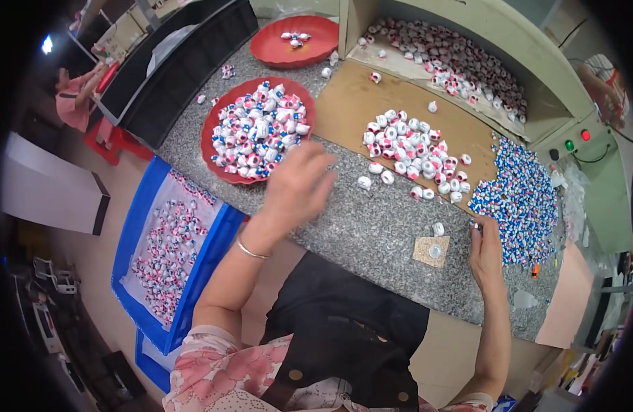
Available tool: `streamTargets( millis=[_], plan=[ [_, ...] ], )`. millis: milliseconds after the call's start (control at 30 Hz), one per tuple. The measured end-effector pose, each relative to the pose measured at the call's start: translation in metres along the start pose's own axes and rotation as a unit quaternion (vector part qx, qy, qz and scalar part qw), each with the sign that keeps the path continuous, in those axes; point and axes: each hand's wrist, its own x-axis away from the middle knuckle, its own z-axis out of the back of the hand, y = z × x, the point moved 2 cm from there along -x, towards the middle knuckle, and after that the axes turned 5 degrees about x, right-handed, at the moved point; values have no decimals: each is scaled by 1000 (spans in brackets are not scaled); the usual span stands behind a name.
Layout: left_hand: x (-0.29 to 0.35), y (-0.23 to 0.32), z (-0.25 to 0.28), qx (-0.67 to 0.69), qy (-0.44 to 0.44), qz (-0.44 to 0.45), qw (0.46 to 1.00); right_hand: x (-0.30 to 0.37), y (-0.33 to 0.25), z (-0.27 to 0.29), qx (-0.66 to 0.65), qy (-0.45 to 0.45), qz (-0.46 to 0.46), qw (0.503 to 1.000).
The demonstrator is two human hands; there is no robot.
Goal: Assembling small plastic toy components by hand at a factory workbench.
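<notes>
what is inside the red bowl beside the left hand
The red bowl holds small white, pink and blue pieces; they hide its bottom, the left hand part of its edge.

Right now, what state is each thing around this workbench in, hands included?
Left hand: raised, fingers bent, blurred; grip unclear
Right hand: apparently pinching a small piece
Near red dish: heaped full
Far red dish: mostly bare
Blue tray: loosely filled
White-and-pink pieces: loosely piled
Blue pieces: heaped loose
Green light: looks lit
Red light: looks lit
</notes>
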Motion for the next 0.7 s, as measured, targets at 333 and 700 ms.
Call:
streamTargets(
  millis=[333,700],
  plan=[
    [2,14,-72,224,-147,206,941,55,-36,19,14,-93,-3,996],
    [58,66,-72,639,-168,357,660,18,-58,-16,144,-115,136,973]
  ],
)
